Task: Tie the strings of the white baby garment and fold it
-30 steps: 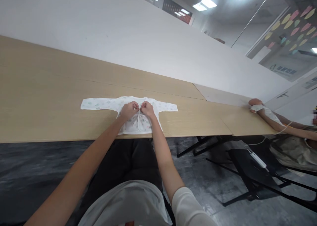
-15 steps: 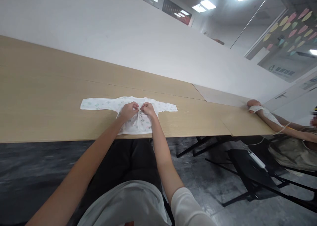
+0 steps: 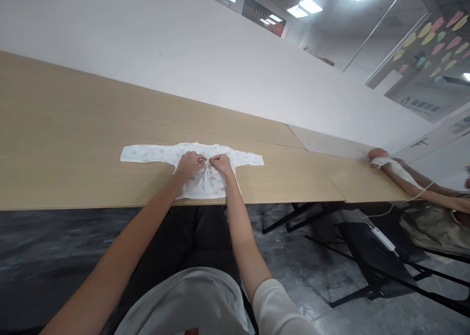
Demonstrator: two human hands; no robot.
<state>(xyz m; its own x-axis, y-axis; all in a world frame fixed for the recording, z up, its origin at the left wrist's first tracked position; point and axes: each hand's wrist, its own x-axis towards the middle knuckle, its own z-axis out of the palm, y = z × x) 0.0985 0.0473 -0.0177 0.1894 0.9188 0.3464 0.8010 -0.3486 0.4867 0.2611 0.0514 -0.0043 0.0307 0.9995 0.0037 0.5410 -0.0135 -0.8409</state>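
Observation:
A small white baby shirt (image 3: 211,185) with a pale print lies flat on the wooden table (image 3: 91,178), its long sleeves spread to either side and its hem near the front edge. At the upper front opening my left hand (image 3: 191,164) pinches one side of the fabric, fingers closed. Just across the opening, my right hand (image 3: 222,163) pinches the other side. The fingertips of both hands are close together. Any fastener between them is too small to make out.
A white wall (image 3: 165,51) with glass above borders the table's far side. At the far right another person's arms (image 3: 433,190) reach to a doll (image 3: 380,154) in white clothing. A black folding chair (image 3: 378,251) carrying a white power strip (image 3: 382,238) stands on the right.
Both hands stay at the shirt's front opening. Their fingers have shifted slightly, with the left fingertips stretched further toward the right hand. The shirt lies in the same place.

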